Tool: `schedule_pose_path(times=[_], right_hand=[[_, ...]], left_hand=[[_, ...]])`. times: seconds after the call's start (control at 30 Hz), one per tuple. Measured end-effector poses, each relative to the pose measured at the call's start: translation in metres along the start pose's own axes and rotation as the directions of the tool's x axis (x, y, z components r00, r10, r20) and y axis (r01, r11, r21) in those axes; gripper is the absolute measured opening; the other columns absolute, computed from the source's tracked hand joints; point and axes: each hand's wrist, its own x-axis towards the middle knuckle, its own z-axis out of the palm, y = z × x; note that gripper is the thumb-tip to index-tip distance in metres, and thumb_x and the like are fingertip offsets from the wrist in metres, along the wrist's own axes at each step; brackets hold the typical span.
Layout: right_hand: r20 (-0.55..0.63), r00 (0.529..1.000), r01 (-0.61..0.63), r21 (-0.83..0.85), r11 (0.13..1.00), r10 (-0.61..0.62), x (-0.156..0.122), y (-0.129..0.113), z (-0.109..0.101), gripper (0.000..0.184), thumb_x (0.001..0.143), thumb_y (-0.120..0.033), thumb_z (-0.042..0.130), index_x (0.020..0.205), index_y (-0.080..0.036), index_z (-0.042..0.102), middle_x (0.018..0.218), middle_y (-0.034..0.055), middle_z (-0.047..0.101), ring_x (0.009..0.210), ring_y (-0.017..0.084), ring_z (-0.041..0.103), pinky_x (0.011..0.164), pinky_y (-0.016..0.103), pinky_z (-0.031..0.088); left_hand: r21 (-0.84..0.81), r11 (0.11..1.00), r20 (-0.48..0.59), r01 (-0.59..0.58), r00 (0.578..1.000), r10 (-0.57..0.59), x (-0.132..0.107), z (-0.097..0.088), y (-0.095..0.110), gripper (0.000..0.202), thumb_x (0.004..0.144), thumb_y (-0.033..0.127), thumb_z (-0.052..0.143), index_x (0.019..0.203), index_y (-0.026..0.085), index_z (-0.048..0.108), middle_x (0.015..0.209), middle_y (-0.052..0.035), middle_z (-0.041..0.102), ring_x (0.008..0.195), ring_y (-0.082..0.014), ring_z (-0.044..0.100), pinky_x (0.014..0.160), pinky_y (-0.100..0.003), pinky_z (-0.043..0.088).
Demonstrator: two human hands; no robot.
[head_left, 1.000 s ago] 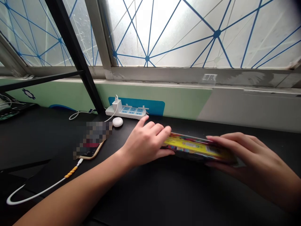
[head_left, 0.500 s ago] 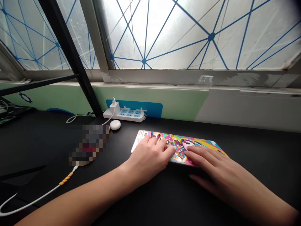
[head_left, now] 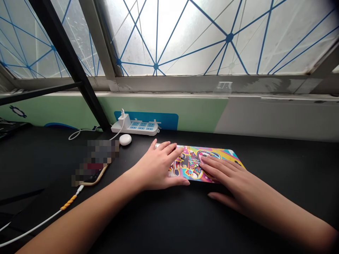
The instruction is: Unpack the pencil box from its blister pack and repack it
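On the black table lies a flat, brightly coloured rectangular piece with cartoon printing; whether it is a box or a booklet I cannot tell. My left hand spreads over its left end, fingers apart and thumb stretched along the near edge. Across its right part rests my right hand, fingers extended flat on the print and thumb apart, off the near edge. Both hands cover parts of the printed surface.
Left of the hands, a blurred-out phone-like object has a white cable plugged in. Behind it are a round white case and a white power strip with a charger. A black slanted post stands before the window.
My left hand has uncurled and spread its fingers, shifting left over the piece's end. My right hand stays on the print. The whole view has shifted slightly.
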Motion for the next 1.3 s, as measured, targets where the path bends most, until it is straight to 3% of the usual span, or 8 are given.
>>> schedule_pose_path(times=[0.2,0.37,0.5,0.6,0.73,0.93,1.03,1.3], right_hand=[[0.039,0.999,-0.024,0.021,0.999,0.024,-0.002,0.002,-0.003,0.073,0.096,-0.042,0.065,0.159,-0.025,0.035,0.158,0.0123,0.049,0.145,0.032,0.045,0.111,0.054,0.048],[0.072,0.996,-0.056,0.052,0.997,0.052,-0.003,0.006,-0.007,0.070,0.097,-0.047,0.063,0.159,-0.027,0.037,0.159,0.0100,0.048,0.145,0.031,0.045,0.113,0.053,0.046],[0.099,0.994,-0.062,0.059,0.996,0.056,-0.006,0.009,-0.008,0.071,0.097,-0.052,0.061,0.159,-0.029,0.036,0.159,0.0088,0.048,0.146,0.031,0.044,0.114,0.053,0.045],[0.101,0.993,-0.068,0.069,0.995,0.061,-0.008,0.013,-0.008,0.066,0.097,-0.053,0.060,0.156,-0.029,0.042,0.156,0.0090,0.052,0.144,0.032,0.046,0.113,0.053,0.047],[0.062,0.992,-0.109,0.048,0.993,0.106,-0.008,0.019,-0.006,0.059,0.096,-0.056,0.060,0.148,-0.027,0.053,0.151,0.0119,0.057,0.139,0.035,0.052,0.107,0.054,0.051],[0.037,0.998,-0.052,-0.102,0.993,0.056,-0.002,0.005,0.004,0.078,0.094,-0.059,0.060,0.161,-0.030,0.031,0.160,0.0124,0.044,0.142,0.042,0.046,0.103,0.064,0.051],[0.015,1.000,-0.009,-0.130,0.992,0.011,0.003,-0.008,0.010,0.084,0.094,-0.052,0.063,0.164,-0.029,0.024,0.163,0.0117,0.040,0.146,0.041,0.041,0.105,0.064,0.049],[0.027,1.000,0.009,-0.127,0.992,-0.006,0.007,-0.020,0.013,0.081,0.094,-0.045,0.064,0.163,-0.029,0.025,0.165,0.0094,0.036,0.147,0.040,0.039,0.110,0.061,0.046]], left_hand=[[-0.061,0.998,0.040,-0.008,0.999,0.011,0.002,-0.005,-0.012,0.101,0.077,0.080,0.065,0.156,0.024,0.036,0.161,-0.0167,0.043,0.149,-0.0399,0.037,0.119,-0.070,0.021],[-0.043,0.986,-0.003,0.161,0.987,-0.161,0.005,-0.016,-0.030,0.074,0.096,0.069,0.046,0.152,0.020,0.043,0.156,-0.0150,0.050,0.144,-0.0361,0.043,0.117,-0.062,0.027],[-0.033,0.905,0.025,0.424,0.905,-0.424,0.003,-0.029,-0.055,0.042,0.101,0.049,0.043,0.111,0.019,0.070,0.121,-0.0145,0.073,0.115,-0.0360,0.063,0.096,-0.047,0.046],[-0.101,0.864,0.085,0.494,0.869,-0.487,0.002,-0.029,-0.064,0.035,0.096,0.044,0.048,0.082,0.020,0.069,0.093,-0.0114,0.076,0.088,-0.0322,0.069,0.076,-0.039,0.046],[-0.282,0.818,0.092,0.502,0.863,-0.497,0.008,-0.011,-0.055,0.037,0.097,0.047,0.044,0.081,0.021,0.064,0.088,-0.0064,0.074,0.079,-0.0254,0.067,0.064,-0.032,0.042],[-0.519,0.717,0.124,0.466,0.871,-0.476,0.014,0.015,-0.021,0.044,0.099,0.052,0.039,0.074,0.020,0.057,0.077,-0.0009,0.069,0.071,-0.0178,0.062,0.060,-0.026,0.042],[-0.551,0.694,0.135,0.463,0.870,-0.474,0.012,0.018,-0.011,0.044,0.098,0.054,0.042,0.074,0.021,0.057,0.074,-0.0003,0.067,0.070,-0.0181,0.059,0.059,-0.027,0.040],[-0.559,0.667,0.202,0.492,0.862,-0.465,0.011,0.014,-0.007,0.044,0.099,0.052,0.044,0.069,0.022,0.053,0.069,0.0011,0.061,0.067,-0.0177,0.054,0.060,-0.028,0.036]])
